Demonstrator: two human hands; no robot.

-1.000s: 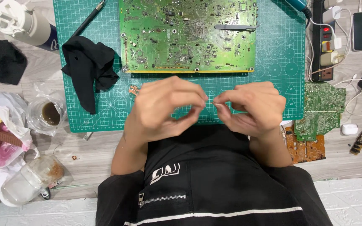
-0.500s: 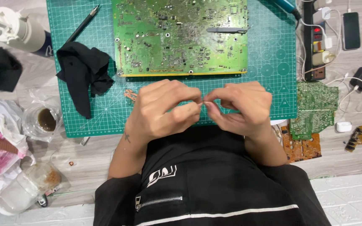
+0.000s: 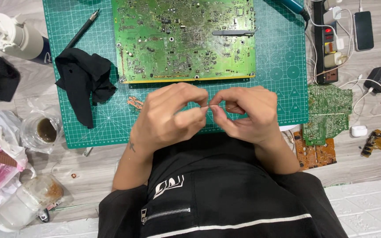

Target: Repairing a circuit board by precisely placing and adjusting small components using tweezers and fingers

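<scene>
Left hand and right hand both pinch a tiny thin silvery metal bit between fingertips; probably light, bendy, easy to drop.

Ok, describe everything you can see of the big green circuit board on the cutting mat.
The big green circuit board is a wide rectangle lying flat on the green cutting mat, densely covered with small solder points and tiny components, with a yellowish strip along its near edge. Its far edge runs out of view. Grey metal tweezers rest on its right part. Neither the left hand nor the right hand touches it.
</scene>
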